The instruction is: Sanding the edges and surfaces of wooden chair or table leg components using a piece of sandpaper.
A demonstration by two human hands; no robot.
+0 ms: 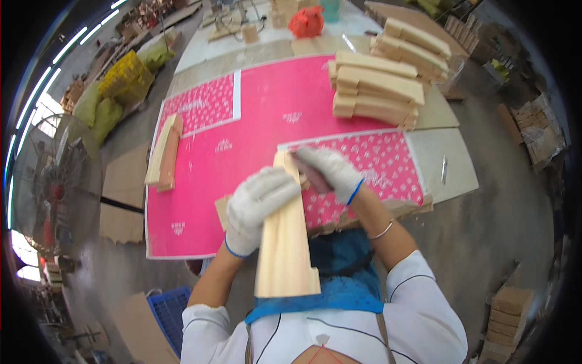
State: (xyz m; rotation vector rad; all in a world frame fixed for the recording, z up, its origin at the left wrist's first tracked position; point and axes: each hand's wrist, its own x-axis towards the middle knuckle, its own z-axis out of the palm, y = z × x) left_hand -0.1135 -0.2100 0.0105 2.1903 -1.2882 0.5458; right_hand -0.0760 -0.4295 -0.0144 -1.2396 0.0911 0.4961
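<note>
A pale wooden piece (286,249), wide at the end close to my body and narrower at the far end, slants over the table's front edge. My left hand (257,203), in a white knit glove with a blue cuff edge, is wrapped over its middle and grips it. My right hand (335,171), gloved the same way, holds a mauve-brown piece of sandpaper (316,181) at the right edge of the wood's narrow end. The right hand is slightly blurred. Beside my left hand a bit of another wooden part (221,211) shows, mostly hidden.
Pink sheeting (200,209) covers the table. Stacked wooden pieces (379,91) stand at the back right, and a few more (163,155) lie at the left. A slim knife-like tool (444,170) lies at the right. A red bag (307,22) sits far back; a large fan (57,188) stands left.
</note>
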